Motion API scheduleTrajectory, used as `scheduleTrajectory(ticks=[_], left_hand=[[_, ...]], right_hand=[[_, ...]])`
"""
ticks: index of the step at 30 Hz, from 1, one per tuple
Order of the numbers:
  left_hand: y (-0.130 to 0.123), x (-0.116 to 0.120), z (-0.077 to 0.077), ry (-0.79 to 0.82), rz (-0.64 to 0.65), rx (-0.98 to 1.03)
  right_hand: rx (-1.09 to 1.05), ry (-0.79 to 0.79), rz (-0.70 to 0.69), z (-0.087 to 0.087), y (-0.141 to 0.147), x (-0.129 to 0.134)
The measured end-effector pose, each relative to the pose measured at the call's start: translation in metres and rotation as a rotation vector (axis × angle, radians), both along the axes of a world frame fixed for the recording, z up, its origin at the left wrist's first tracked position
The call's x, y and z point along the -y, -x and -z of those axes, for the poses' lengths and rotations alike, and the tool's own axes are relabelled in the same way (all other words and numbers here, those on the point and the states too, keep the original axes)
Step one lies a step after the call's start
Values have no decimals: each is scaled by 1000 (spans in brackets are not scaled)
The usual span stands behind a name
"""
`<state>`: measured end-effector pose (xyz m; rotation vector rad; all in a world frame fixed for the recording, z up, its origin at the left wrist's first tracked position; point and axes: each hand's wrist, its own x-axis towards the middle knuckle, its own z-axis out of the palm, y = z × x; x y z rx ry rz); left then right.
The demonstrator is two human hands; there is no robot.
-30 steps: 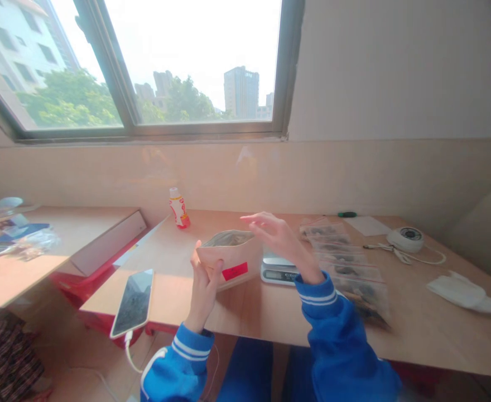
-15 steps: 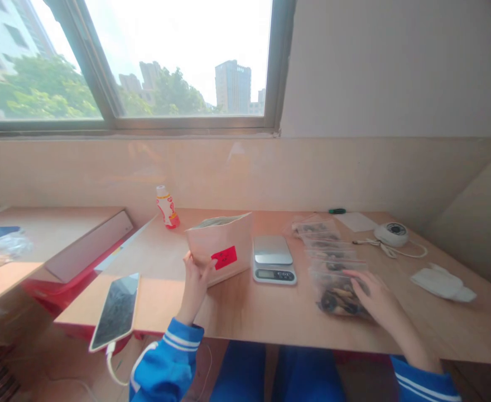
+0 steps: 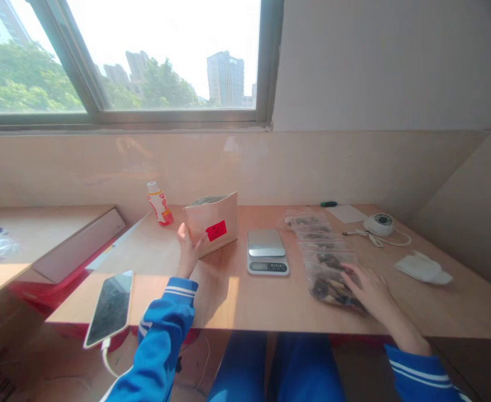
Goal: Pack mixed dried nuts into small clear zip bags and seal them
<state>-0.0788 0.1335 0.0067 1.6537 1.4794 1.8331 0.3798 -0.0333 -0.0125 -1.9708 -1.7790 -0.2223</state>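
Your hands (image 3: 281, 273) were at a long wooden desk (image 3: 224, 301) below a window (image 3: 174, 116). Lower right of centre, your right hand (image 3: 373, 293), open with fingers spread and slightly curved, lay on the nearest of a row of overlapping zip bags (image 3: 327, 285) of dark dried pieces, apparently pinning it flat. Centre left, your left hand (image 3: 190, 251), also open, its forearm angled up from the desk edge, had its fingertips at the corner of an upright kraft pouch (image 3: 199, 215), seemingly steadying it. Between them sat a digital scale (image 3: 268, 252), within reach of either hand. A small red label (image 3: 216, 230) marked the pouch.
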Motion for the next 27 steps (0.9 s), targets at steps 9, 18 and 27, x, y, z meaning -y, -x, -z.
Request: scheduleTrajectory(ticks=[9, 18, 27], left_hand=[[-48, 80, -12, 221, -114, 356], [-108, 151, -28, 372, 440, 248], [-84, 140, 2, 566, 287, 234]], right_hand=[[-131, 145, -97, -69, 51, 11], [-501, -4, -251, -104, 196, -11], [-678, 176, -470, -46, 267, -20]])
